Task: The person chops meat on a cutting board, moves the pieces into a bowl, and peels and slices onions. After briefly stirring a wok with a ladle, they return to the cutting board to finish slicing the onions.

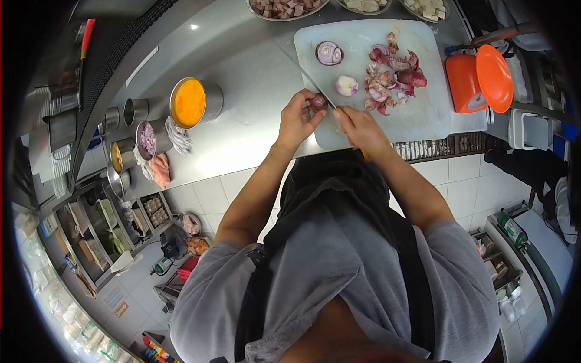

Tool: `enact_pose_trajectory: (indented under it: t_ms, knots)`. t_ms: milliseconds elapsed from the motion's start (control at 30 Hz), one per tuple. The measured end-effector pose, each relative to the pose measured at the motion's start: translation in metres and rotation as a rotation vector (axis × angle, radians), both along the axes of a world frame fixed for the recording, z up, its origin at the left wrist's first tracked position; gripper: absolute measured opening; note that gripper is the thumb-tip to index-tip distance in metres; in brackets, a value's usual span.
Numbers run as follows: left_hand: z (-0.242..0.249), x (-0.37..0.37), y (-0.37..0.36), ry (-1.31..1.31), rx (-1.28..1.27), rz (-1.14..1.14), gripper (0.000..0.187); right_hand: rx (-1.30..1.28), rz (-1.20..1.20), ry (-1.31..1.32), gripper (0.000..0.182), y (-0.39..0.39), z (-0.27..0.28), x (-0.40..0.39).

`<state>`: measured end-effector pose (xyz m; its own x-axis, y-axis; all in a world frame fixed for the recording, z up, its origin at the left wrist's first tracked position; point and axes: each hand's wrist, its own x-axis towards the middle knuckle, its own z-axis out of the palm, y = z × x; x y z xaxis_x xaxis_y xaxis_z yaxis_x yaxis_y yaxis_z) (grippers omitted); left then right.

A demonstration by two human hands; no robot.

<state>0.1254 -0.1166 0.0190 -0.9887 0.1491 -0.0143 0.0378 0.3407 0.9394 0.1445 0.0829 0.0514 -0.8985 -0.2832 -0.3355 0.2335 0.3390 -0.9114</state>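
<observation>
My left hand [296,120] holds a small red onion [317,103] at the left edge of the white cutting board [423,124]. In my right hand [358,128] is a knife [305,74], its long blade pointing up and left, close against the onion. Above on the board lies a cut red onion half [329,53] with its rings showing. A peeled pale onion [347,85] sits just right of the blade. Further right is a loose pile of red onion skins [387,78], with an unpeeled onion [411,78] among them.
An orange scale [463,81] with a round orange pan [494,78] stands right of the board. To the left are a pot of orange liquid [189,103], a pot of chopped onion [146,140] and cloths [160,170]. Bowls of cubed food [287,8] line the back.
</observation>
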Motion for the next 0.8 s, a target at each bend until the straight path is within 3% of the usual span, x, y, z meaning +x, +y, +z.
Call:
enact_pose_trajectory:
  t_ms: [100,233,333,400,433,500,800]
  knots:
    - [0.001,0.004,0.0,0.022,0.009,0.014,0.042,-0.048,-0.021,-0.161,0.039,-0.008,-0.008,-0.017]
    - [0.002,0.003,-0.003,0.002,0.069,0.0,0.042,-0.078,-0.092,-0.159,0.042,-0.021,-0.01,-0.022]
    - [0.011,0.003,-0.01,0.077,-0.077,-0.015,0.046,-0.16,-0.03,-0.202,0.04,-0.025,-0.014,-0.023]
    - [0.02,0.0,-0.014,0.069,-0.377,-0.069,0.051,-0.319,-0.059,-0.343,0.033,-0.026,-0.015,-0.025]
    - [0.02,0.0,-0.014,0.069,-0.378,-0.067,0.051,-0.32,-0.056,-0.344,0.033,-0.025,-0.011,-0.025]
    - [0.02,0.001,-0.011,0.294,-0.507,-0.13,0.055,-0.383,-0.105,-0.375,0.027,-0.021,0.001,-0.021]
    - [0.031,-0.005,0.058,0.293,-0.298,-0.048,0.055,-0.404,-0.206,-0.32,0.019,0.027,0.043,-0.009]
